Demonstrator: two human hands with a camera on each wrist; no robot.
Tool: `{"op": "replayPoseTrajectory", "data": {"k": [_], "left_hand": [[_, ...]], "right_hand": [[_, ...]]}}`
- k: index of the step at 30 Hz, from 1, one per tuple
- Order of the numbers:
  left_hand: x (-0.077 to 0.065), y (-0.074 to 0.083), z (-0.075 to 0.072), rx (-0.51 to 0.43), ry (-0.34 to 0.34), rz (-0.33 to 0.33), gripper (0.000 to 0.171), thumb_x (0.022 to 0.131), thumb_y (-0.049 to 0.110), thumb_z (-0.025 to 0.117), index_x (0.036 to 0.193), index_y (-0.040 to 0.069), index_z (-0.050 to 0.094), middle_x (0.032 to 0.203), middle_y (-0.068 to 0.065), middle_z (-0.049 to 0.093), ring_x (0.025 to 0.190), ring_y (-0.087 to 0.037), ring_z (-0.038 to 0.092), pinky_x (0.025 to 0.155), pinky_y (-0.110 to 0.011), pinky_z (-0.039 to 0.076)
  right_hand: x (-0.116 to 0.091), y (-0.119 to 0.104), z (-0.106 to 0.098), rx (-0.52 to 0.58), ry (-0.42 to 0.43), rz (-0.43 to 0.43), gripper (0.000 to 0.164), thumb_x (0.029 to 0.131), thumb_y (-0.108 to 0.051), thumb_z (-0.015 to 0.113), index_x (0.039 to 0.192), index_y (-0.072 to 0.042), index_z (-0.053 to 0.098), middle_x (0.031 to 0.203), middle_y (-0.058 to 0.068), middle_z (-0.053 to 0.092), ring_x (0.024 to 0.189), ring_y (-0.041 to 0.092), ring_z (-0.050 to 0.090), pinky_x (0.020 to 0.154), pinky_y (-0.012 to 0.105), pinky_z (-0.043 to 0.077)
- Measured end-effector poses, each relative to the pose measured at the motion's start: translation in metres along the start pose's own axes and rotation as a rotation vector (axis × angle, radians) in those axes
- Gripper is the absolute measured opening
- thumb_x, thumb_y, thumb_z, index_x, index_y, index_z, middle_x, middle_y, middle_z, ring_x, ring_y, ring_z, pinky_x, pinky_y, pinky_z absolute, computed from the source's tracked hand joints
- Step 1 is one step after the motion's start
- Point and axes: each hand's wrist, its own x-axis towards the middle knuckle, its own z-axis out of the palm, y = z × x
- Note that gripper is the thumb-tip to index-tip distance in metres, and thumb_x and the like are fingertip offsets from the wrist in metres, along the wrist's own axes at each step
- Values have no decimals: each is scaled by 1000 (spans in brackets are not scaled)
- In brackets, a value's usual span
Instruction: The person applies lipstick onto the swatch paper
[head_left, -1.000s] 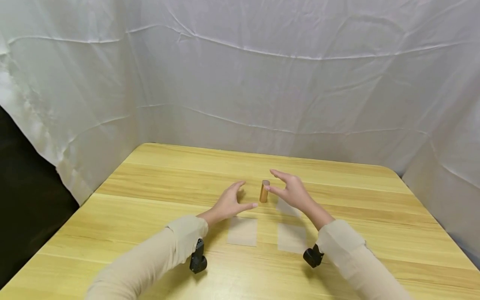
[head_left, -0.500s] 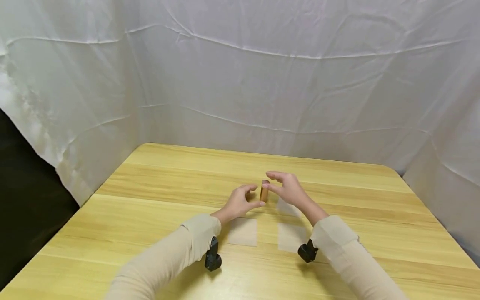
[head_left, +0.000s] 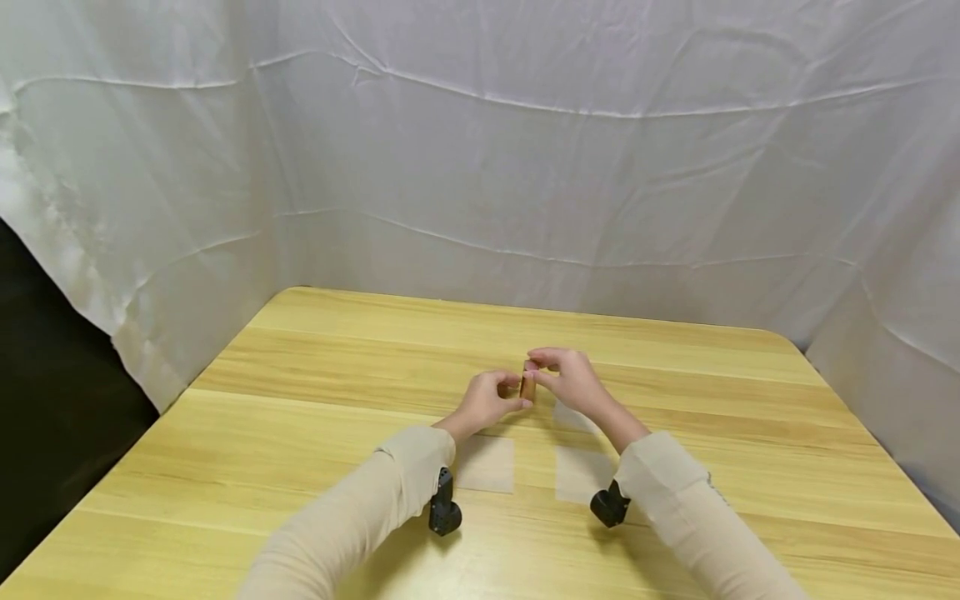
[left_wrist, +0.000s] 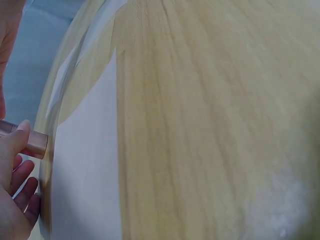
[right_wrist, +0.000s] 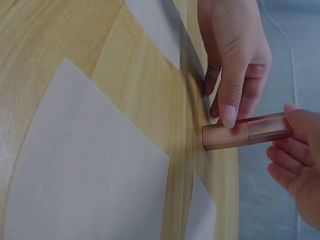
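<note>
A copper-coloured lipstick tube [head_left: 528, 388] stands upright on the wooden table, between the two hands. In the right wrist view the lipstick tube [right_wrist: 235, 135] shows a seam partway along and faint lettering. My left hand [head_left: 483, 402] pinches its lower part, thumb on the near side; in the left wrist view that left hand [left_wrist: 12, 200] shows its other fingers curled below the thumb. My right hand [head_left: 573, 381] holds the top end between thumb and fingers. The fingers on the far side of the tube are partly hidden.
Pale square sheets lie flat on the table: a left sheet [head_left: 486, 467], a right sheet [head_left: 579, 473] and a farther sheet [head_left: 572, 417] partly behind the right wrist. Beyond the table's back edge hangs a white curtain [head_left: 480, 183]. Black cameras [head_left: 445, 504] hang below both cuffs.
My left hand has moved right and slightly forward to the lipstick tube and closed on its lower part. The right hand's thumb and fingers have drawn together at its top. The tube stays in place.
</note>
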Motion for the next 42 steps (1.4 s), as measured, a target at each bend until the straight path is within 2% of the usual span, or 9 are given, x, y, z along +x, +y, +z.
{"op": "replayPoseTrajectory", "data": {"k": [8,18,24,31,36,42], "left_hand": [[3,2,3,44,25,33,26,81,13,71,102,-1,67,102,-13,69,94,-24,62,79,-30,52],[7,5,8,42,35,15,21,80,10,72,96,-2,69,95,-13,70,84,-19,61,71,-23,50],[7,4,8,42,41,9,21,79,12,73,95,-1,69,93,-12,71,81,-16,60,70,-21,49],[7,1,7,36,45,39,20,79,11,73,94,-1,69,91,-13,71,80,-16,61,69,-20,49],[8,0,6,23,22,36,22,79,12,73,96,-1,69,93,-13,70,82,-17,62,71,-22,51],[6,2,3,11,-9,25,23,80,13,73,98,-2,69,94,-12,70,85,-18,64,75,-24,53]], "right_hand": [[0,1,3,-8,17,-9,23,85,-2,63,106,7,65,95,19,69,86,28,65,76,38,56],[-1,3,3,-3,33,-14,17,84,-2,65,100,5,67,91,17,69,84,26,64,72,36,56],[-1,4,3,14,37,-12,16,84,-1,64,99,6,67,90,17,69,82,26,65,71,34,56],[-2,1,2,66,27,2,18,84,-3,65,100,5,67,93,18,69,84,26,66,73,34,57],[-5,0,-1,91,40,21,19,84,-4,65,101,6,66,94,19,69,84,28,67,73,35,56],[-9,3,-5,113,61,64,20,85,-8,65,101,4,67,96,19,69,79,24,66,69,30,55]]}}
